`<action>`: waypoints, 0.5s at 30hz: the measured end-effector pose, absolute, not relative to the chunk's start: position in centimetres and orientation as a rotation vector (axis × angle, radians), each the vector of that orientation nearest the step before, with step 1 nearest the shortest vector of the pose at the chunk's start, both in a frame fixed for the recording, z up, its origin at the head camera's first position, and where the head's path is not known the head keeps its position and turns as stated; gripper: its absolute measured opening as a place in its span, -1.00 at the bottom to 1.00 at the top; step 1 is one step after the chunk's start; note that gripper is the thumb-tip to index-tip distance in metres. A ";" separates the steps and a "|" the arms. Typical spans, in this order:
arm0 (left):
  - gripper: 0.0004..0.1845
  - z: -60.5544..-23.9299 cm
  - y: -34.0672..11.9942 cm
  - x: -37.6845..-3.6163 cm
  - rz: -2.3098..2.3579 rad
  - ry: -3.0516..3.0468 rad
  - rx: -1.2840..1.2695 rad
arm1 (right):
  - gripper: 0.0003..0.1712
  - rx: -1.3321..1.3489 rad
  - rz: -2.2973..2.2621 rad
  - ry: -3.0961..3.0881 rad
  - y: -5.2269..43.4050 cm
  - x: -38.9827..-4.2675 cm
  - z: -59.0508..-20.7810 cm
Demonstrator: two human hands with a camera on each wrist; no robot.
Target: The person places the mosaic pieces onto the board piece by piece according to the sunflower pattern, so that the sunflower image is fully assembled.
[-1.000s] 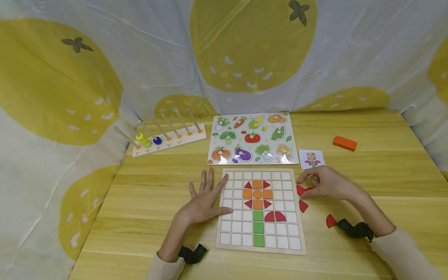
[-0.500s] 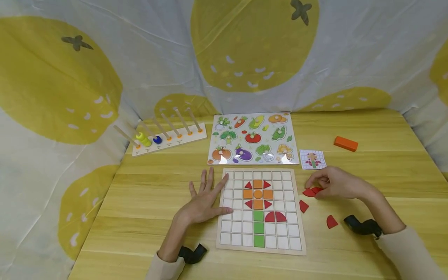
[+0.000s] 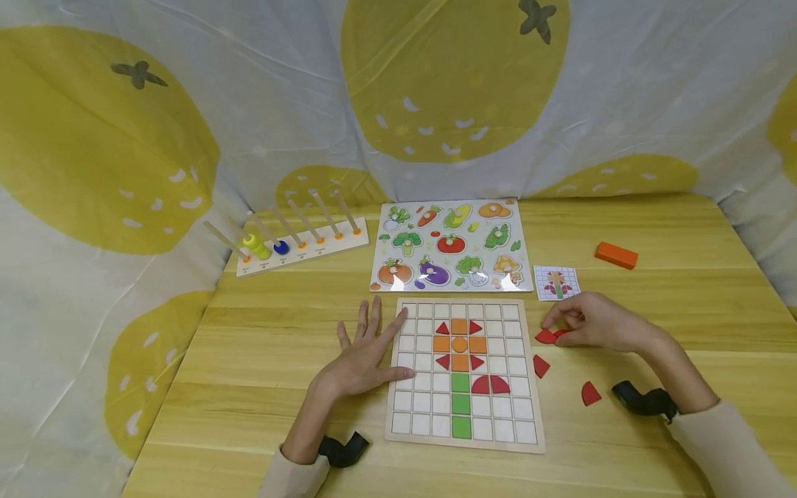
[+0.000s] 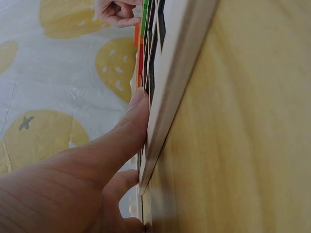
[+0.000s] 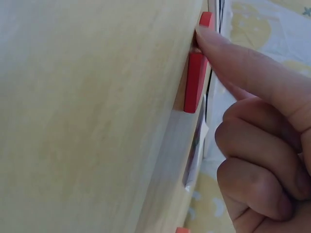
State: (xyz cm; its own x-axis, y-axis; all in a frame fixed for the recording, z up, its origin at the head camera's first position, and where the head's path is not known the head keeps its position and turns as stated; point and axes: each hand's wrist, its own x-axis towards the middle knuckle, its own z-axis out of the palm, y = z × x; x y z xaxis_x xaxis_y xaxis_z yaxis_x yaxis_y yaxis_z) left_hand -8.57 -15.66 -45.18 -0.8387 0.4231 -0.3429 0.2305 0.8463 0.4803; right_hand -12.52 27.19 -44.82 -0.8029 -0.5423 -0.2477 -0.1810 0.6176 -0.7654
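Note:
In the head view, my left hand (image 3: 358, 366) lies with fingers spread, its thumb and index finger resting on the left edge of a wooden grid board (image 3: 423, 438). Orange, red and green tiles form a flower shape on the board. Right of it, my right hand (image 3: 600, 324) pinches a red quarter-circle piece (image 3: 546, 336) between thumb and index finger, low over the table. Part of another red piece (image 3: 562, 333) shows by the thumb. The right wrist view has the thumb (image 5: 228, 48) against red pieces (image 5: 194, 82), the other fingers curled.
Loose red quarter-circle pieces (image 3: 540, 366) lie near the board's right edge. A pattern card (image 3: 540, 282), an orange block (image 3: 616, 255) and a vegetable peg puzzle (image 3: 380, 238) are behind. A peg counting stand (image 3: 349, 239) with yellow and blue beads stands at the back left.
My right hand and the red piece at its fingertips have shifted right, away from the board, then slightly back left. The left hand stays on the board's edge.

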 end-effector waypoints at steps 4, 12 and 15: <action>0.09 -45.2 -15.7 -8.6 0.595 2.580 0.476 | -0.71 -0.576 -1.071 2.396 27.2 -12.5 -44.8; 0.09 -45.2 -15.7 -8.6 0.591 2.580 0.483 | -0.76 -0.506 -1.075 2.404 26.3 -12.5 -45.0; 0.08 -45.2 -15.7 -8.6 0.594 2.580 0.488 | -0.76 -0.509 -1.093 2.391 26.2 -12.5 -45.1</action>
